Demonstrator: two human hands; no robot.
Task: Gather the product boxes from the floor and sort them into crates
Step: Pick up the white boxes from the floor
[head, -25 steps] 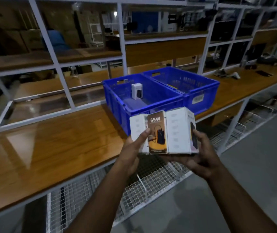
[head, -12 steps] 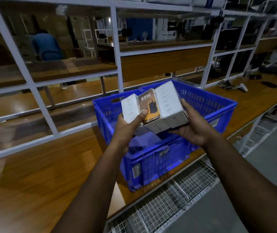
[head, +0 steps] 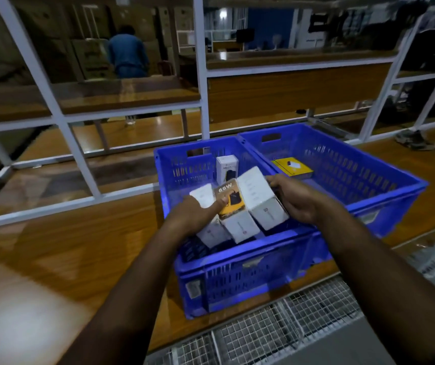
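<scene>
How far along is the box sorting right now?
Done: one white box stands in the near blue crate, and a yellow box lies in the far crate. In hand: left hand and right hand hold three boxes over the near crate. Left: releasing them; the floor isn't visible.

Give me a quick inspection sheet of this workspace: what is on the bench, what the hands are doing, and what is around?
Surface: wooden bench, two blue crates side by side.
Job's things: three held boxes over the left crate; a white box stands inside it; a yellow box lies in the right crate.
Clutter: small items at far right, too blurred to name.
Hands: left hand and right hand grip the boxes together.
Cables: nothing seen.
Surroundings: white shelving frame; a person behind; wire mesh shelf below.
</scene>
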